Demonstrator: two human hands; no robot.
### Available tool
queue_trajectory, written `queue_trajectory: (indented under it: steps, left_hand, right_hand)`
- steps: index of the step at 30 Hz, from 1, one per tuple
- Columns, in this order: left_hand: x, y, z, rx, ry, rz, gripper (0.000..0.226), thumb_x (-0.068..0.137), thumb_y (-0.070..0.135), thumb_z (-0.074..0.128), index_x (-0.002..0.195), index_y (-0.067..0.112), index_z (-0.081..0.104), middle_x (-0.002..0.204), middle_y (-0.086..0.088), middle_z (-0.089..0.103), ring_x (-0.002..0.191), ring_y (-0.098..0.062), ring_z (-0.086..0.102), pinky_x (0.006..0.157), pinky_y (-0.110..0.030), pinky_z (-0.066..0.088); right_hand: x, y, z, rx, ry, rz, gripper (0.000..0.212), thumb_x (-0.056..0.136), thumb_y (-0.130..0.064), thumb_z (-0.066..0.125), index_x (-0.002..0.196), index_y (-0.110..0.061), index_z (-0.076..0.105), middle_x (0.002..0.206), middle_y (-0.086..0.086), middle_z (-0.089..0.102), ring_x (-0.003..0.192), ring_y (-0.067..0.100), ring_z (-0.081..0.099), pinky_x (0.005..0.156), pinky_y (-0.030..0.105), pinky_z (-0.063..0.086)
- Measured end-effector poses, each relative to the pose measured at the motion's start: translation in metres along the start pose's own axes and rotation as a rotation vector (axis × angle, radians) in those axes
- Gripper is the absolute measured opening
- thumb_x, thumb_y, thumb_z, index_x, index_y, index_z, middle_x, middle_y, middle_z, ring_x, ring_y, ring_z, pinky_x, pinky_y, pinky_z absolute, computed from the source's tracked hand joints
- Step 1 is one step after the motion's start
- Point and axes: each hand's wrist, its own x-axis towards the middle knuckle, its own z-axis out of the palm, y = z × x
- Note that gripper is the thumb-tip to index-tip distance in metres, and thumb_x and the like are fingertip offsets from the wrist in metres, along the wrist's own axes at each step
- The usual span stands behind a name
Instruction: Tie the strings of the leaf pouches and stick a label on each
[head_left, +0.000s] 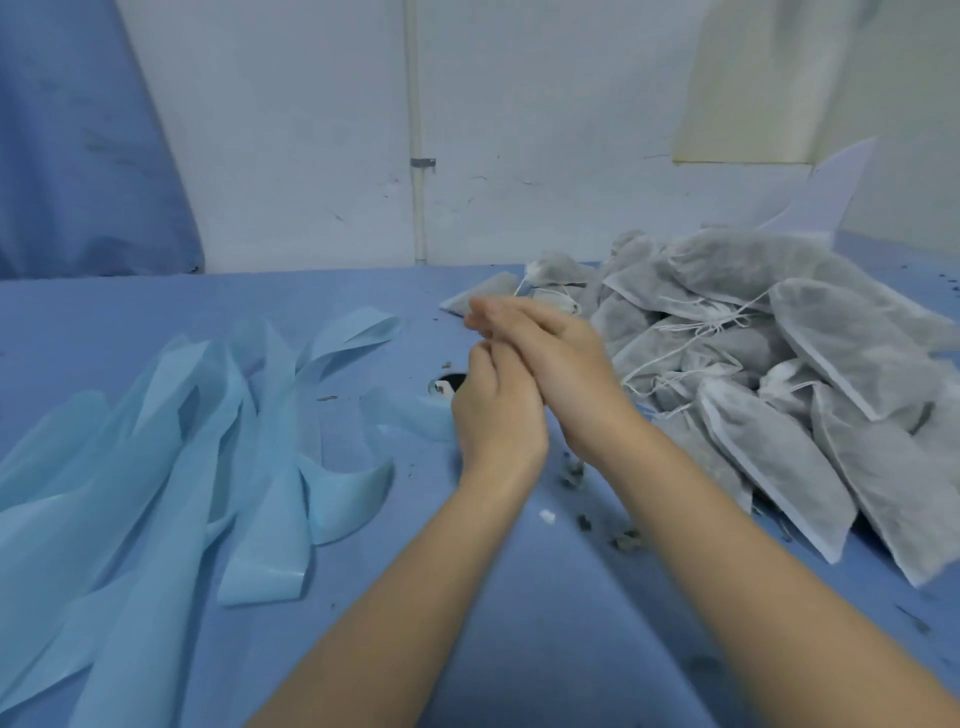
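Above the middle of the blue cloth-covered table we see both bare forearms reach forward and meet. Our right hand lies over our left hand, palm against palm, its fingers straight and close together, pointing up and to the left. The left hand's fingers run up under it; they are mostly covered and blurred, so we cannot tell whether they curl or pinch anything. Nothing shows between the palms.

Just to the right of the hands sits the heap of grey non-woven leaf pouches — soft, flat, roughly rectangular bags with white stitched edges, piled loosely and overlapping. Thin white drawstrings trail and loop across the top of the heap (whether any is knotted we cannot tell).

To the left, well apart from the pouches, lie long pale-blue glossy backing strips, smooth and curling at their ends, fanned over one another. A small dark round object shows just beside the left hand, too blurred to name. Dry grey-green leaf crumbs are scattered on the cloth beneath the right forearm, with a tiny white scrap near them.
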Motion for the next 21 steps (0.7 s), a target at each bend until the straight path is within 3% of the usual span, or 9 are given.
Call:
queue_trajectory:
  steps: [2, 4, 7, 12, 15, 18, 21]
  left_hand:
    - [-0.012, 0.000, 0.014, 0.060, -0.141, 0.043, 0.031, 0.099, 0.023, 0.027, 0.087, 0.016, 0.055, 0.074, 0.012, 0.054, 0.073, -0.009, 0.051, 0.059, -0.017, 0.035]
    - [-0.019, -0.005, 0.029, 0.221, -0.280, 0.035, 0.026, 0.095, 0.019, 0.032, 0.083, 0.014, 0.055, 0.086, -0.002, 0.064, 0.087, -0.022, 0.057, 0.069, -0.029, 0.040]
    - [-0.021, -0.014, 0.056, 0.475, -0.432, 0.076, 0.012, 0.091, 0.017, 0.042, 0.086, 0.015, 0.052, 0.103, -0.012, 0.064, 0.099, -0.030, 0.057, 0.063, -0.030, 0.037]
    - [-0.023, -0.020, 0.087, 0.844, -0.545, 0.253, 0.027, 0.092, 0.022, 0.040, 0.110, 0.009, 0.056, 0.114, -0.013, 0.062, 0.107, -0.032, 0.055, 0.080, -0.034, 0.040]
    - [-0.027, -0.017, 0.089, 0.840, -0.554, 0.306, 0.028, 0.095, 0.019, 0.039, 0.116, 0.009, 0.054, 0.119, -0.013, 0.060, 0.109, -0.029, 0.055, 0.082, -0.031, 0.040]
    - [-0.027, -0.008, 0.077, 0.686, -0.535, 0.287, 0.033, 0.095, 0.013, 0.040, 0.126, 0.011, 0.052, 0.124, -0.011, 0.060, 0.110, -0.027, 0.056, 0.083, -0.030, 0.041]
    - [-0.017, -0.006, 0.050, 0.506, -0.559, 0.125, 0.032, 0.090, 0.005, 0.040, 0.115, 0.014, 0.056, 0.105, -0.006, 0.063, 0.096, -0.024, 0.057, 0.074, -0.029, 0.044]
  right_hand:
    - [-0.004, 0.003, -0.025, -0.068, 0.115, -0.080, 0.014, 0.093, -0.018, 0.060, 0.088, -0.021, 0.073, 0.088, -0.006, 0.074, 0.086, -0.001, 0.065, 0.083, 0.021, 0.050]
    - [-0.008, 0.006, -0.048, -0.091, 0.186, -0.135, 0.020, 0.092, -0.012, 0.058, 0.084, -0.025, 0.071, 0.080, -0.008, 0.072, 0.081, -0.001, 0.064, 0.082, 0.023, 0.049]
    - [-0.013, 0.014, -0.073, -0.105, 0.253, -0.155, 0.026, 0.091, -0.010, 0.059, 0.079, -0.030, 0.071, 0.072, -0.012, 0.070, 0.078, 0.000, 0.064, 0.080, 0.024, 0.048]
    - [-0.014, 0.027, -0.093, -0.174, 0.218, -0.103, 0.025, 0.089, -0.014, 0.060, 0.077, -0.032, 0.072, 0.072, -0.016, 0.071, 0.071, -0.003, 0.063, 0.077, 0.022, 0.046]
    - [-0.014, 0.035, -0.094, -0.277, 0.180, -0.097, 0.026, 0.087, -0.014, 0.061, 0.074, -0.035, 0.071, 0.072, -0.023, 0.069, 0.072, -0.010, 0.060, 0.081, 0.016, 0.046]
    - [-0.013, 0.040, -0.095, -0.410, 0.161, -0.118, 0.022, 0.088, -0.016, 0.062, 0.077, -0.033, 0.073, 0.071, -0.031, 0.064, 0.071, -0.016, 0.058, 0.074, 0.002, 0.038]
    - [-0.014, 0.044, -0.095, -0.467, 0.095, -0.091, 0.017, 0.091, -0.028, 0.060, 0.086, -0.030, 0.076, 0.071, -0.029, 0.065, 0.070, -0.016, 0.057, 0.070, 0.002, 0.038]
